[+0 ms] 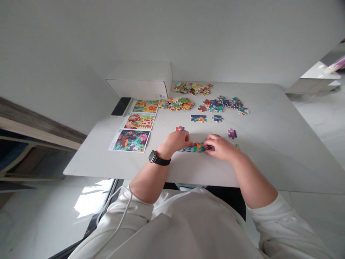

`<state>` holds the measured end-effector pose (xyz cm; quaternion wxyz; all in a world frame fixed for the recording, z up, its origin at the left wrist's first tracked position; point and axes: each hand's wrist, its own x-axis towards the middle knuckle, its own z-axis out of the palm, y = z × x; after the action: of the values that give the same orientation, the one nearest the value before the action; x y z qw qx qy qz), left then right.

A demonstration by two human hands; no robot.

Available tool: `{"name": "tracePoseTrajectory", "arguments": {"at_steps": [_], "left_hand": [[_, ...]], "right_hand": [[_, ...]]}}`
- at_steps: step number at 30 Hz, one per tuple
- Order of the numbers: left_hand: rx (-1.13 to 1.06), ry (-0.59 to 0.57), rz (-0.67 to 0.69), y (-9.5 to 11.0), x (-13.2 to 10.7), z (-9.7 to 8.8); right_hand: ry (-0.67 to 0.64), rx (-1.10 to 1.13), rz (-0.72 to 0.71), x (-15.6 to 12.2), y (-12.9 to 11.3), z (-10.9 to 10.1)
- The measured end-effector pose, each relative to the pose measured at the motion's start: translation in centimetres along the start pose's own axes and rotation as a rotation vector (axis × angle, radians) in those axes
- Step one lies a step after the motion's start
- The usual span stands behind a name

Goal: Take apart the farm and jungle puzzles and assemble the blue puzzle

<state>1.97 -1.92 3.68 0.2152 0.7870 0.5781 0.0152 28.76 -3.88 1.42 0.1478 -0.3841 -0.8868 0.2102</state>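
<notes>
A joined strip of jigsaw puzzle pieces (198, 148) lies flat near the table's front edge, in teal, green and orange. My left hand (176, 141), with a black-strapped watch at the wrist, rests closed over its left end, fingers curled against its upper edge. At the strip's right end my right hand (221, 147) pinches a dark puzzle piece (209, 147), partly hidden by the fingers. A red puzzle piece (180, 128) shows just above my left hand. Beyond my right hand lie a purple puzzle piece (231, 133) and another piece (237, 146), mostly covered by the hand.
Loose puzzle pieces form several piles: blue (215, 105), yellow-green (178, 104) and a farther one (192, 88). Two small bits (198, 118) (217, 118) lie nearer. Left are picture sheets (131, 140), a phone (121, 106) and a white box (138, 88) against the wall.
</notes>
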Motion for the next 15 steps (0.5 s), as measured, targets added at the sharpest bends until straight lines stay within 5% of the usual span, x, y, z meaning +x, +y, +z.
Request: {"name": "tracePoseTrajectory", "arguments": {"at_steps": [15], "left_hand": [[0.007, -0.006, -0.002, 0.08, 0.00, -0.14]], "right_hand": [[-0.029, 0.002, 0.003, 0.06, -0.03, -0.14]]}}
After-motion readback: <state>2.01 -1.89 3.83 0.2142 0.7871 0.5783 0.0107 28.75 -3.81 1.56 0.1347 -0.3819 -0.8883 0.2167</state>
